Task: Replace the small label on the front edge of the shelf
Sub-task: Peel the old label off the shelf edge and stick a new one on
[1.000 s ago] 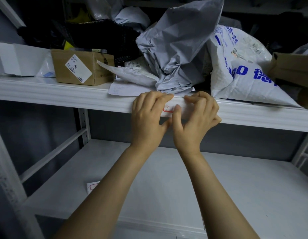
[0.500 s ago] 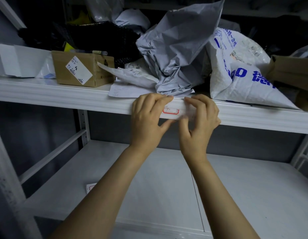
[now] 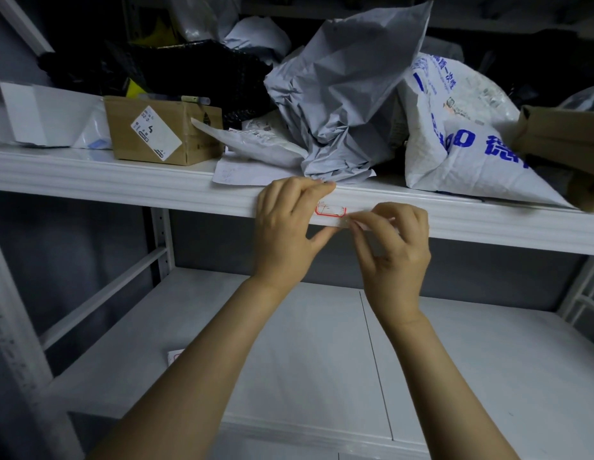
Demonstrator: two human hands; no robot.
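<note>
left hand (image 3: 285,234) grips shelf (image 3: 123,187) edge beside label (image 3: 330,210) | right hand (image 3: 393,257) pinches thin strip (image 3: 346,222) just below label | right hand lower than before, label now uncovered

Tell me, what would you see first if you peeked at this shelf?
Two bare hands meet at the white shelf edge: the left hand curls its fingers over the top, the right hand pinches a thin pale strip just below a small red-bordered label. Behind them a big crumpled grey bag towers on the shelf, with a blue-printed white bag to its right and a cardboard box to its left.
</note>
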